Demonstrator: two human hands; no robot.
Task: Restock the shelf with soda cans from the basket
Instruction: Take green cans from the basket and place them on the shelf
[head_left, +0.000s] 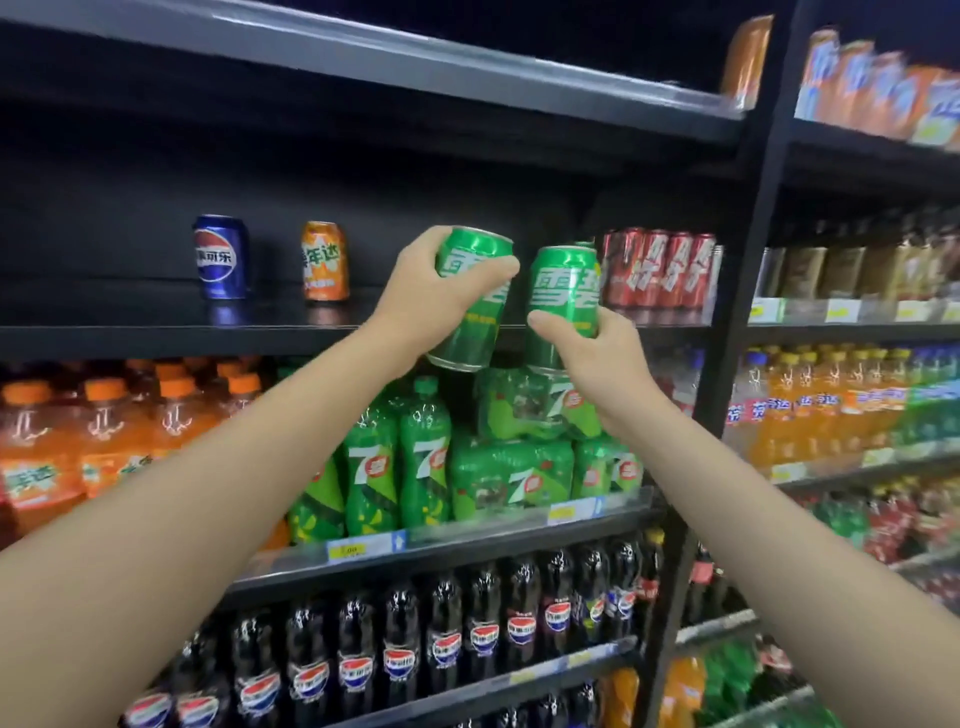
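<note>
- The left hand (421, 301) holds a green can (470, 299) with its fingers curled round the side. The can leans a little to one side.
- The right hand (597, 348) holds a second green can (563, 296) near its bottom, with the thumb on the front. This can stands almost straight up.
- Both cans are up in the air, just in front of the shelf (156, 332). They are near each other, and I cannot tell if they touch.
- On the shelf stand a blue can (221, 257) and an orange can (324, 261), with bare room next to them. A row of red cans (660, 267) stands on the right.
- The basket is not in view.
- The cans look hard and smooth, so they may slip. I think they are full and a bit heavy. A hard squeeze or a drop could dent them.
- The best place to hold one is round the middle of the side, so the flat bottom can sit down on the shelf.
</note>
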